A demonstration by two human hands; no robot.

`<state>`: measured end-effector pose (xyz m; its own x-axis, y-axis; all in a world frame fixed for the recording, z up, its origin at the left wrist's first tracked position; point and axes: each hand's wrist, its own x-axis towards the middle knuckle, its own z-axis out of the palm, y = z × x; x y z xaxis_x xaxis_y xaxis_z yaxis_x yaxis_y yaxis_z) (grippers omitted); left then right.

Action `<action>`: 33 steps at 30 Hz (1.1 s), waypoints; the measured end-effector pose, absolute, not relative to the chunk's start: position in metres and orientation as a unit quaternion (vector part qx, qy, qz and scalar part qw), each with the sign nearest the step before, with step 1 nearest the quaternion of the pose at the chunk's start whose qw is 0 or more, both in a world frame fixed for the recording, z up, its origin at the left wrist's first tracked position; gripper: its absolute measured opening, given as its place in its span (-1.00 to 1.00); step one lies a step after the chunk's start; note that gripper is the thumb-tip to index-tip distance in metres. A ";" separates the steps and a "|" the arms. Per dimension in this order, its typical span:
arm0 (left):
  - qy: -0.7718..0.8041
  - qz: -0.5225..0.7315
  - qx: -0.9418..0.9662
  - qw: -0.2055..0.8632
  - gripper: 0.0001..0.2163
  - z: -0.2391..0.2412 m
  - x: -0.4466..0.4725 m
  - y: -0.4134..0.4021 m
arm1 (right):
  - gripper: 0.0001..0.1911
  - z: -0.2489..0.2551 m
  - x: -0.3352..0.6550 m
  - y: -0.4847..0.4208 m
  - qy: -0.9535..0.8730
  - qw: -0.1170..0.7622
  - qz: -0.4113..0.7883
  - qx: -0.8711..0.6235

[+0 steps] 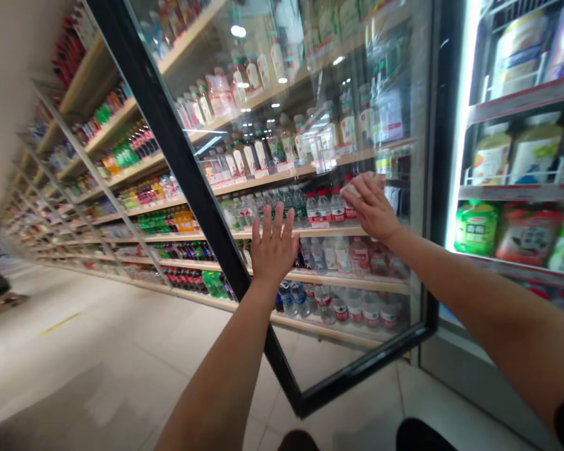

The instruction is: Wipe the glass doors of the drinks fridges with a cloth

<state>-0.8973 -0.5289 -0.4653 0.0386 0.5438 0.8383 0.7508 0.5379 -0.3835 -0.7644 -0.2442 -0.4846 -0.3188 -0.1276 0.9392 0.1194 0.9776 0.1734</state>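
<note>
A glass door [348, 341] with a black frame stands swung open in front of me. Against its pane, near the left frame bar, my left hand [274, 247] lies flat with the fingers spread and holds nothing. Higher up and to the right, my right hand [372, 205] presses a pale crumpled cloth [356, 189] to the glass. Most of the cloth is hidden under the fingers. Bottles on shelves show through the pane, along with reflected ceiling lights.
To the right is the lit cooler [521, 197] with bottles and pouches on its racks. Long wooden shelves [117, 178] full of drinks run back on the left. Pale floor tiles [108, 351] lie below, with my feet at the bottom edge.
</note>
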 end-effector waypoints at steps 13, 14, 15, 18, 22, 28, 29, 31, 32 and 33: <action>-0.691 -0.098 -0.471 0.539 -0.38 -0.465 -0.897 -0.529 | -0.28 -0.485 -0.813 -0.251 -0.647 0.723 0.040 -0.239; -0.691 -0.100 -0.472 0.538 -0.37 -0.465 -0.897 -0.529 | -0.28 -0.479 -0.812 -0.258 -0.669 0.712 0.017 -0.212; -0.690 -0.100 -0.473 0.538 -0.37 -0.465 -0.897 -0.529 | -0.28 -0.480 -0.810 -0.265 -0.692 0.699 -0.011 -0.180; -0.686 -0.097 -0.471 0.546 -0.36 -0.466 -0.897 -0.529 | -0.31 -0.516 -0.795 -0.283 -0.759 0.639 -0.115 -0.053; -0.683 -0.090 -0.466 0.555 -0.38 -0.466 -0.895 -0.529 | -0.39 -0.570 -0.773 -0.278 -0.799 0.534 -0.240 0.138; -0.683 -0.095 -0.467 0.554 -0.39 -0.466 -0.898 -0.528 | -0.43 -0.515 -0.767 -0.242 -0.814 0.527 -0.209 0.130; -0.681 -0.094 -0.467 0.557 -0.39 -0.466 -0.898 -0.528 | -0.43 -0.505 -0.769 -0.237 -0.808 0.565 -0.158 0.061; -0.677 -0.094 -0.468 0.560 -0.40 -0.466 -0.899 -0.528 | -0.40 -0.497 -0.773 -0.230 -0.763 0.637 -0.040 -0.103; -0.677 -0.095 -0.469 0.558 -0.40 -0.466 -0.899 -0.528 | -0.39 -0.500 -0.775 -0.226 -0.729 0.661 0.014 -0.175; -0.679 -0.098 -0.471 0.554 -0.39 -0.466 -0.898 -0.528 | -0.37 -0.507 -0.777 -0.223 -0.697 0.675 0.061 -0.232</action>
<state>-0.8981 -0.5281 -0.4657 0.0581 0.5315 0.8450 0.7491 0.5363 -0.3889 -0.7770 -0.2226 -0.5068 0.0197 0.4058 0.9138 0.2422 0.8848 -0.3981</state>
